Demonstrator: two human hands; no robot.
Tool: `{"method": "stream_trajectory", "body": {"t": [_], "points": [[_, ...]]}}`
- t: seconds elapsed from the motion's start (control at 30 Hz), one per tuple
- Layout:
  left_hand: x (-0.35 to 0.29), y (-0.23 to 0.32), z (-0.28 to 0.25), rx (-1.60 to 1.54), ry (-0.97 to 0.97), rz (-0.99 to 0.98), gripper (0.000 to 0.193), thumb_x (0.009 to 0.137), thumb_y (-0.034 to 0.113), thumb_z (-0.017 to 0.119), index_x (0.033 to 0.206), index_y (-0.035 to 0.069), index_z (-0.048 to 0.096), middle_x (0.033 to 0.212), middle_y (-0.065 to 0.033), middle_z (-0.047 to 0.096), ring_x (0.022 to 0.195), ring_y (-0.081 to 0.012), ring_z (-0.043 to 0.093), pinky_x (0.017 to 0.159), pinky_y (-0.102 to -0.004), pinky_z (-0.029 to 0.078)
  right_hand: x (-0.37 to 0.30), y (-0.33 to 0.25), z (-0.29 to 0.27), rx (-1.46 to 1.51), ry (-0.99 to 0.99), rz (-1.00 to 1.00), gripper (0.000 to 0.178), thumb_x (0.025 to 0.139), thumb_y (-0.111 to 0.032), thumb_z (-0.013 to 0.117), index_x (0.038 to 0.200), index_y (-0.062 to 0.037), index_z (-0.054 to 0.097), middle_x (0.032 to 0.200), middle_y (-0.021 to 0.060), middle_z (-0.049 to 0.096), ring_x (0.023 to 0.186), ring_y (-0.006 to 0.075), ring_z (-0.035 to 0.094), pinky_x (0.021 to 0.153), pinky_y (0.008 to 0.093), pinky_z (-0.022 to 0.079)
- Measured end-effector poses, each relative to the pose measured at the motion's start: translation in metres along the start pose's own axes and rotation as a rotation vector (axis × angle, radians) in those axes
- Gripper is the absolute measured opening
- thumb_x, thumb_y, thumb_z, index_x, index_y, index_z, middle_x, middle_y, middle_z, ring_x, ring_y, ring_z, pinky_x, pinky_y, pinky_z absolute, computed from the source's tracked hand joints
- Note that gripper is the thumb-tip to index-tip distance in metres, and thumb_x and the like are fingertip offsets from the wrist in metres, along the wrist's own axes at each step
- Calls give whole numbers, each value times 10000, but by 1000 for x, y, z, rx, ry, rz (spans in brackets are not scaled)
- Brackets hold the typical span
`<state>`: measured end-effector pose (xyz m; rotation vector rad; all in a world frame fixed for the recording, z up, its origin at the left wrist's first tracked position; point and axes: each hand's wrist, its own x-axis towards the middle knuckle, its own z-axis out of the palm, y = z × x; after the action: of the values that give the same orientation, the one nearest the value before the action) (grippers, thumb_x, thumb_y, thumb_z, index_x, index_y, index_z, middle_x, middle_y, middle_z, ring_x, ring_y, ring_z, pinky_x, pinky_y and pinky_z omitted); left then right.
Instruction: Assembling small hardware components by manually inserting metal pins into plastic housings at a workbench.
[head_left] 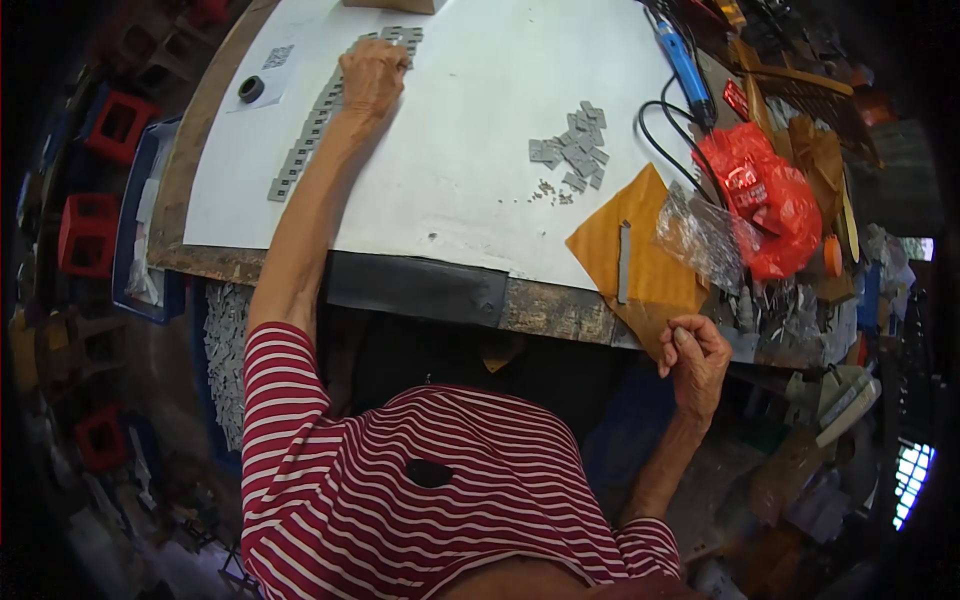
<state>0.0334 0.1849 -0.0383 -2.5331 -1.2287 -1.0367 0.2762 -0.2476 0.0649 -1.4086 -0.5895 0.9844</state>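
My left hand (pixel 373 76) reaches to the far left of the table. Its fingers are curled down over a long slanting row of small flat grey pieces (pixel 305 150), at the row's far end. The fingertips are hidden, so whatever they hold does not show. My right hand (pixel 697 362) is at the table's near right edge, beside the corner of an orange-brown padded sheet (pixel 655 260). Its fingers are bent together in a pinch; I cannot make out anything between them. A thin grey strip (pixel 624 262) lies on that sheet.
Right of centre lies a loose pile of grey pieces (pixel 575 148), with tiny brownish bits (pixel 550 193) beside it. A blue corded tool (pixel 684 72), a red plastic bag (pixel 765 195) and clear plastic wrap (pixel 700 232) crowd the right. A black ring (pixel 251 89) sits far left.
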Motion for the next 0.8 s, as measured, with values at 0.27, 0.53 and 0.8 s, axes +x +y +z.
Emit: {"method": "stream_trajectory", "body": {"t": [0.27, 0.53, 0.8], "points": [[-9, 59, -18, -239, -41, 79, 106, 685, 65, 627, 789, 78, 639, 800, -67, 614, 811, -241, 547, 714, -347, 425, 9, 9, -6, 17, 46, 5, 137, 839, -38, 545, 929, 65, 548, 759, 115, 582, 533, 99, 506, 439, 219, 442], [-30, 144, -24, -579, -418, 100, 194, 760, 202, 623, 905, 78, 659, 923, -112, 609, 874, -249, 539, 757, -376, 438, 16, 2, 3, -106, 96, 16, 121, 846, -43, 532, 911, 56, 560, 675, 77, 566, 488, 94, 491, 419, 204, 389], [-31, 145, -17, -536, -493, 42, 261, 722, 219, 668, 939, 75, 655, 968, -104, 598, 879, -229, 545, 752, -357, 462, 68, 9, 3, -517, 29, -136, 157, 832, -80, 530, 892, 51, 593, 607, 36, 552, 472, 70, 497, 452, 199, 393]]}}
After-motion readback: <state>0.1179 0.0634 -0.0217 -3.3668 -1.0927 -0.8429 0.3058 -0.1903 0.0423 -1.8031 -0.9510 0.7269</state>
